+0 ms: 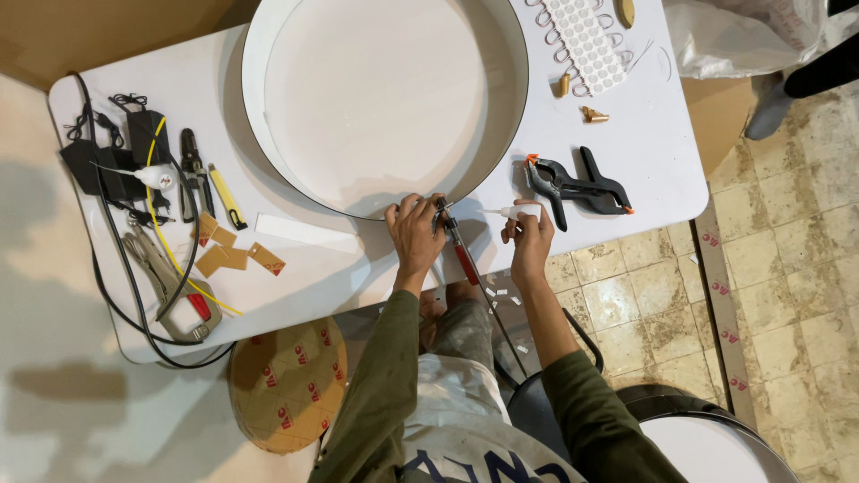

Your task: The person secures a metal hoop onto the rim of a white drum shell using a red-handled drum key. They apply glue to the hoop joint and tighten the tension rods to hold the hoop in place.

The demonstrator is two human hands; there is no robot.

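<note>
The big round white shallow drum with thin dark rim (376,98) lies at the worktop's (653,152) 12 o'clock. The left hand (414,234) presses its rim at 6 o'clock, beside red-handled pliers (459,250); the right hand (530,240) pinches a small white glue tube (517,212).

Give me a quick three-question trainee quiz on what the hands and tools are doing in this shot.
1. True or false: the left hand rests at the rim of the round white tray.
2. What does the right hand hold? A) small white glue bottle B) black spring clamp C) yellow utility knife
3. Which colour is the handle of the tool between the hands?

Key: 1 true; 2 A; 3 red.
</note>
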